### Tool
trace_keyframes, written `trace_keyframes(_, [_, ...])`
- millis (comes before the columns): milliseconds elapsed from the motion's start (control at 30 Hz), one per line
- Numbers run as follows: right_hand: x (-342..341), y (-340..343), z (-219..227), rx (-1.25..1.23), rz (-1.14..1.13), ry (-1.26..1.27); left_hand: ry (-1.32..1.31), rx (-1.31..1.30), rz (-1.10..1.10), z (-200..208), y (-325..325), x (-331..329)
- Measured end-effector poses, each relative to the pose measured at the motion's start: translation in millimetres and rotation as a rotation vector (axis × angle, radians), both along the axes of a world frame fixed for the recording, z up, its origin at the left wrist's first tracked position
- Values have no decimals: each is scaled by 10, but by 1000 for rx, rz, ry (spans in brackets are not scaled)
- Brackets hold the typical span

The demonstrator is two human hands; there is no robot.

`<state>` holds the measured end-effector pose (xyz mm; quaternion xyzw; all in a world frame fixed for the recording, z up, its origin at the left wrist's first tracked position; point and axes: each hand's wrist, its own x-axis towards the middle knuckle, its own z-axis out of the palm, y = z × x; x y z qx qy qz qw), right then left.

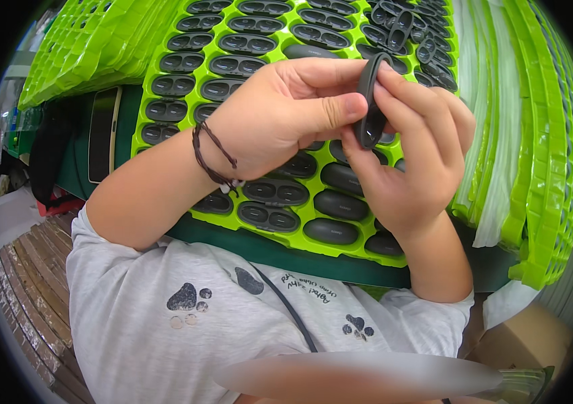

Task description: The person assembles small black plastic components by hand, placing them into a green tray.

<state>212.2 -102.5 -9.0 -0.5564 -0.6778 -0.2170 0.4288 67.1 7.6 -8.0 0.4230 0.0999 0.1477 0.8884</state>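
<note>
Dark plastic case (pixel 370 104) stands edge-on at one o'clock, above the lime tray (pixel 300 240); your left hand (pixel 279 108) and right hand (pixel 427 141) both pinch it, fingers (pixel 411 94) nearly closed, probably for steadiness. The tray seems shaped to space most other cases (pixel 340 204) apart.

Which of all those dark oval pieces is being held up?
The dark oval piece between the left hand and right hand, seen nearly edge-on; the others lie below, in or on the green tray.
</note>
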Motion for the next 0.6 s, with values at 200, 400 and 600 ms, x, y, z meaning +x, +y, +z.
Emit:
trace_keyframes(200, [-9, 29, -63, 61, 128, 223, -29, -14, 12, -1, -203, 42])
trace_keyframes(400, [-26, 4, -93, 92, 182, 234, -96, 2, -52, -38, -294, 8])
trace_keyframes(600, [34, 4, -33, 52, 106, 93, 76, 127, -155, 30, -95, -7])
